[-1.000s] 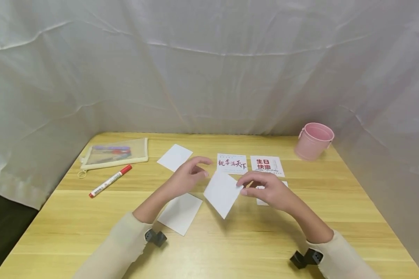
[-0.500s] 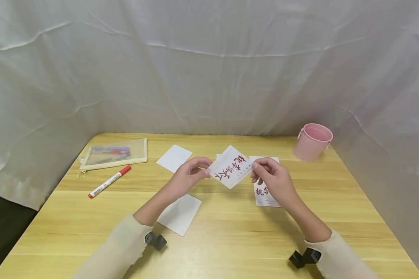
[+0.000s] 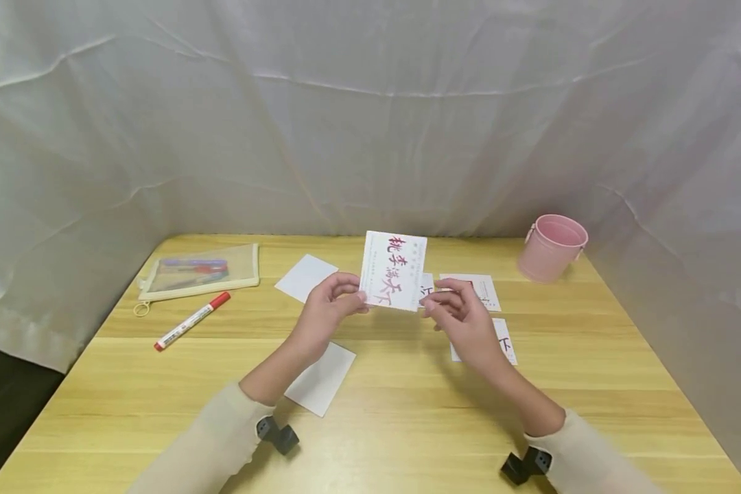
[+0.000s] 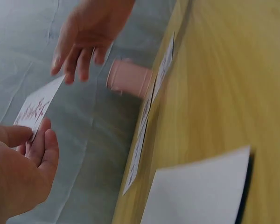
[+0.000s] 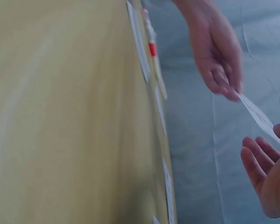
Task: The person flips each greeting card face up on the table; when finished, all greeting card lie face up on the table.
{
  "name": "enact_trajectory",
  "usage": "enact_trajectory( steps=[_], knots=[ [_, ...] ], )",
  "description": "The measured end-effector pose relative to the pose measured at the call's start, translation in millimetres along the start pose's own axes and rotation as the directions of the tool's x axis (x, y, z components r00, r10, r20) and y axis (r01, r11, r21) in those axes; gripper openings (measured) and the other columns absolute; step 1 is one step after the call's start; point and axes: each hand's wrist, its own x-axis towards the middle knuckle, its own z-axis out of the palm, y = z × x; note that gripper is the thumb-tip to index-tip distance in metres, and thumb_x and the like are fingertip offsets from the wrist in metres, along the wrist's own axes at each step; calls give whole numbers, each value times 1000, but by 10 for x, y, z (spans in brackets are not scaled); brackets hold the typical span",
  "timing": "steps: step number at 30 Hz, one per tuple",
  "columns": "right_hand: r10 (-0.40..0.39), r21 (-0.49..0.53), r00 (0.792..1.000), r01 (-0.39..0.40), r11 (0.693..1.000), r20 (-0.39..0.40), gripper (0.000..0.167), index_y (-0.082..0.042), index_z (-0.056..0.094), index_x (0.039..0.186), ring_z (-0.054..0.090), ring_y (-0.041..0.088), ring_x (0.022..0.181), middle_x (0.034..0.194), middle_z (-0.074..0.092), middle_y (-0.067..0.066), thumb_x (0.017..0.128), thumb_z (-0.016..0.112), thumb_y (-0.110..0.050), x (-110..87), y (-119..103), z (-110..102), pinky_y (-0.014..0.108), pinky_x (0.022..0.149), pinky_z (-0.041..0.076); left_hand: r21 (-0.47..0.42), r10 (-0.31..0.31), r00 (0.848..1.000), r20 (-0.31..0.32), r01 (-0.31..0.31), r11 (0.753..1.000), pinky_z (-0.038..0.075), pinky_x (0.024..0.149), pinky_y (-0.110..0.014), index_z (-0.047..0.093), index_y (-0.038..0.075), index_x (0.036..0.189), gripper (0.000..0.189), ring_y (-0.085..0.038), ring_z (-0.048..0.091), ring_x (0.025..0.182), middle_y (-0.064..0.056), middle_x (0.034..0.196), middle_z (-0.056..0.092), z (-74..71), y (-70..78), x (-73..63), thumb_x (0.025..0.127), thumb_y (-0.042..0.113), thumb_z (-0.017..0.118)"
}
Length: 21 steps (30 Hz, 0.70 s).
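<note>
A white card (image 3: 379, 264) printed with red Chinese characters is held up above the table, its lettering running down sideways. My left hand (image 3: 324, 319) pinches its lower left corner between thumb and fingers, which also shows in the left wrist view. Close to the opposite edge is my right hand (image 3: 469, 329); in the left wrist view this right hand (image 4: 95, 28) has loosely extended fingers near the card's tip. Behind and beneath the hands lie more printed cards: one partly hidden (image 3: 427, 285), one at the back right (image 3: 486, 289), and one (image 3: 506, 343) partly covered by my right hand.
Two blank white cards lie to the left, one farther back (image 3: 304, 274) and one nearer (image 3: 322, 384). A red-capped marker (image 3: 191, 321) rests beside a mesh zip pouch (image 3: 247, 264) of pens. At the back right stands a pink bucket (image 3: 549, 257). Grey curtains (image 3: 370, 137) enclose the wooden table (image 3: 407, 439).
The card was blank side up in my right hand, then turned over to its printed face and taken by my left hand. It has since rotated, and my right fingers have loosened from it.
</note>
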Motion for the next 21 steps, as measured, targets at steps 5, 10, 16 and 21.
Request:
enact_trajectory(
  steps=[5, 10, 16, 21],
  knots=[
    [-78, -32, 997, 78, 996, -2, 34, 2, 54, 128, 69, 10, 85, 101, 69, 23, 96, 66, -5, -67, 2, 126, 26, 72, 58, -87, -31, 1000, 3, 31, 996, 54, 96, -51, 53, -5, 119, 28, -20, 73, 85, -6, 99, 60, 118, -23, -61, 93, -1, 63],
    [-89, -25, 996, 88, 996, -17, 30, 0, 57, 126, 68, 9, 82, 95, 69, 22, 97, 65, -4, -50, 13, 127, 28, 72, 59, -61, -42, 999, 10, 43, 997, 55, 97, -47, 52, -4, 121, 30, -21, 70, 92, -8, 104, 60, 124, -39, -69, 94, 1, 63],
    [-54, -54, 996, 57, 997, 68, 27, -3, 60, 125, 67, 22, 81, 94, 67, 19, 98, 63, -5, -18, -9, -39, 32, 70, 58, 7, 88, 996, -32, -88, 996, 55, 98, -37, 48, -3, 123, 27, -21, 69, 99, -13, 116, 59, -129, 64, 34, 100, 6, 57],
    [-52, -149, 965, 93, 984, 256, 21, -6, 65, 119, 62, 22, 73, 89, 64, 9, 98, 60, -3, -8, 10, -168, 30, 67, 55, 215, 61, 992, 107, -83, 973, 53, 100, -38, 52, 3, 129, 32, -29, 67, 109, -16, 125, 61, -247, 153, 74, 98, 6, 59]
  ],
)
